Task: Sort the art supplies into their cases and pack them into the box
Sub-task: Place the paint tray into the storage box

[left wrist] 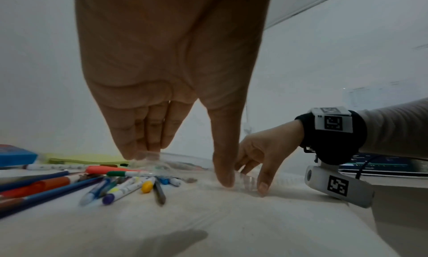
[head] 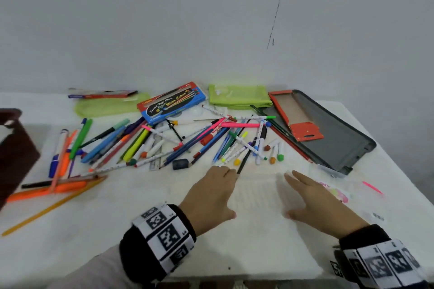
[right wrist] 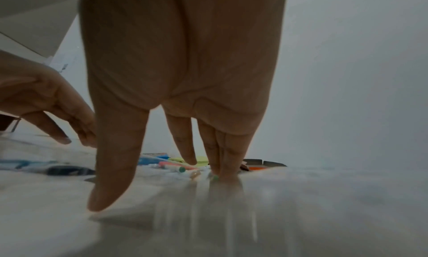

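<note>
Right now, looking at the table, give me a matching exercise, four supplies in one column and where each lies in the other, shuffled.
Things:
1. blue marker box
2. dark grey case
3. orange pencils
4. eraser

Places:
A. open, at the right side
B. near left of the table
C. just beyond the left hand
D. at the back, between two green pouches

Pairs: 1-D, 2-A, 3-B, 4-C

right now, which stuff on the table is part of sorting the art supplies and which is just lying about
Part of the job:
- pile of pens and markers
- blue marker box
- green pouch
- open grey case
- clear ridged case between the left hand and right hand

Lying about:
- dark brown object at the left edge
</note>
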